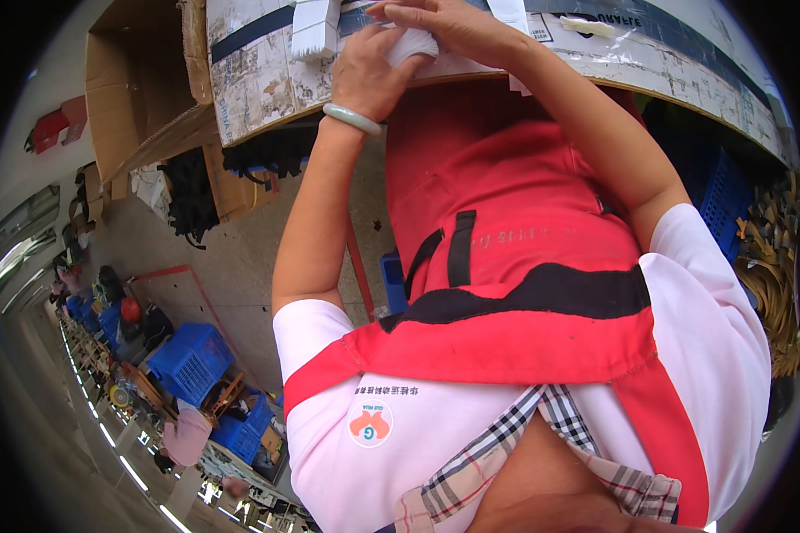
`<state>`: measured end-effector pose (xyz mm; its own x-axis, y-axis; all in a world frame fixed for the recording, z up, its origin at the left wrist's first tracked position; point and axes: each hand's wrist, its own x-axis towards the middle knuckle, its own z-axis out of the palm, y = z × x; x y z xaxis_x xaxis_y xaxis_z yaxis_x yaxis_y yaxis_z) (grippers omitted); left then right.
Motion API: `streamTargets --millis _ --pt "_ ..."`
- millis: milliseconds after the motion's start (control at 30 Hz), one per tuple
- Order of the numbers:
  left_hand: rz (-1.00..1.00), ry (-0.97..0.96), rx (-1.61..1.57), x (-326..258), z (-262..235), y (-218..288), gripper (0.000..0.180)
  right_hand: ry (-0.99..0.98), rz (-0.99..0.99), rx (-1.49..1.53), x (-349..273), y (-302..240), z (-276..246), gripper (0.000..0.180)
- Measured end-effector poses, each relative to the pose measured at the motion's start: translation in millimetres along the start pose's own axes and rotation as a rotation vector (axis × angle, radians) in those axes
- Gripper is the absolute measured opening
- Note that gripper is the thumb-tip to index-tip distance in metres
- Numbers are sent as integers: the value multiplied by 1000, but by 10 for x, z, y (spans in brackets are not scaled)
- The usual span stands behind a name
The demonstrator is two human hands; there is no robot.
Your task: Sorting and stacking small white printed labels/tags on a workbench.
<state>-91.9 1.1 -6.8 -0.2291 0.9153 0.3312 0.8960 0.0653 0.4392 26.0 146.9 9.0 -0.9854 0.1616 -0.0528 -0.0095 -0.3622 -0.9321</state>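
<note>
Two hands on one small white wad (pixel 413 44) here, and the head view is the only angle, so that's all I've got. The wad sits between them at the near edge of the table (pixel 267 93), with fine layered edges showing. The left hand (pixel 364 69), the one with the bangle (pixel 353 118) on its wrist, has it gripped, thumb along the near side and fingers curled around the left. The right hand (pixel 462 31) comes across the far side with its fingers stretched out over the top; can't tell if it's actually pinching anything, since the tips run close to the picture's edge. A white stack (pixel 315 28) is just left of the left hand, and a white piece (pixel 510 12) pokes out by the right wrist. My read: this is the gathering or evening-up step. Next move would call for a steady left grip so the layers don't fan out, plus light right fingers to sort the edges.
</note>
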Motion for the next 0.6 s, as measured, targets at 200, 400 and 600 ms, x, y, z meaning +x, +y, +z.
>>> streamTargets --millis 200,400,600 --pt "-8 35 5 -60 9 -76 40 -191 -113 -962 -148 -280 2 84" --pt "21 -21 29 84 3 8 34 -22 -327 -956 -179 99 -378 52" --pt "-61 -124 43 87 -121 120 28 25 -260 -995 -189 49 -253 35"
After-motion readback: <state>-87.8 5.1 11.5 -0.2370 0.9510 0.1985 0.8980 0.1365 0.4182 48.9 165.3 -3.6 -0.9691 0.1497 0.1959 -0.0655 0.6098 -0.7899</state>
